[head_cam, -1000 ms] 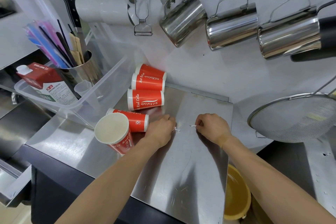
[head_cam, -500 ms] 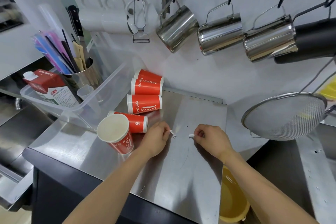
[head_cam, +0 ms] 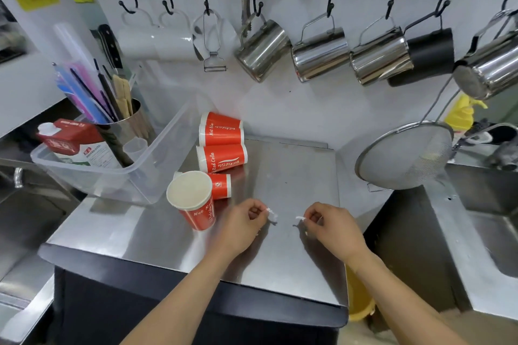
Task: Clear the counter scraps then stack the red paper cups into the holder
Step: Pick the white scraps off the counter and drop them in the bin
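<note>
Stainless steel, brushed and bare down its middle, is the counter top (head_cam: 294, 165) we are working on, and that open patch is where we gather the scraps. Our left hand (head_cam: 242, 225) is curled nearly closed, thumb and forefinger pinched together on a small white paper scrap (head_cam: 272, 215) that sticks out past the fingertips just above the steel. Our right hand (head_cam: 332, 228) mirrors it, pinched on a second white paper scrap (head_cam: 300, 218). The two bits sit near each other but apart. We judge the pinch suits such thin, light pieces, which a flat palm would only push about.

The red paper cups with white rims have not been stacked. One upright red cup (head_cam: 193, 200) stands open-mouthed just left of our left hand. A small lying red cup (head_cam: 221, 186) rests on its side just behind it, with three more lying red cups (head_cam: 221, 145) in a row toward the white wall, probably left there to keep the centre free. A clear plastic bin (head_cam: 117, 173) on the left holds a red milk carton (head_cam: 73, 140) and a steel canister of straws (head_cam: 120, 126). We cannot tell which item is the cup holder. A yellow bucket (head_cam: 360, 300) sits below the counter's right edge, a likely place to drop the scraps.
</note>
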Demonstrator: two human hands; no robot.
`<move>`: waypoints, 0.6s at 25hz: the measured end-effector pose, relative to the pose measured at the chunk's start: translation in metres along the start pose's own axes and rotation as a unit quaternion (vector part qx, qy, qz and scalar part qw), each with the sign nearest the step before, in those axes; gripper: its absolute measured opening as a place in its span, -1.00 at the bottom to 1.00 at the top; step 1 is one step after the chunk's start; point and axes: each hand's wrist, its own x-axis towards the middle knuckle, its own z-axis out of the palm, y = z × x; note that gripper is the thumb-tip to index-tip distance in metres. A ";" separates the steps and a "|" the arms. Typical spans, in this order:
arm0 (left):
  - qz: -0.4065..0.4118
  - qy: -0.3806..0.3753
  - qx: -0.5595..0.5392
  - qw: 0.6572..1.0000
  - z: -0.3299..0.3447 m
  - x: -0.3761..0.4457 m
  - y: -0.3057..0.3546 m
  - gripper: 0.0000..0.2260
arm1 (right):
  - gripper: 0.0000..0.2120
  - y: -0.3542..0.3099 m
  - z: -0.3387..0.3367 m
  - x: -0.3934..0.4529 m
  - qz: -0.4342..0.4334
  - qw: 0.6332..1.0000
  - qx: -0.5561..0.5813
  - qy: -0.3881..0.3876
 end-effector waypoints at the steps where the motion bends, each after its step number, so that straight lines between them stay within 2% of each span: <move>1: 0.008 -0.006 -0.010 1.000 0.000 -0.004 0.000 -0.83 | -0.97 -0.002 0.000 -0.010 0.006 1.000 0.007 0.010; 9: 0.038 -0.093 -0.078 0.992 -0.009 -0.043 0.015 -0.91 | -0.98 -0.027 -0.003 -0.096 0.084 0.992 0.020 0.092; 15: 0.083 -0.140 -0.112 0.980 -0.004 -0.069 0.023 -0.84 | -0.96 -0.041 0.000 -0.159 0.150 0.978 0.035 0.144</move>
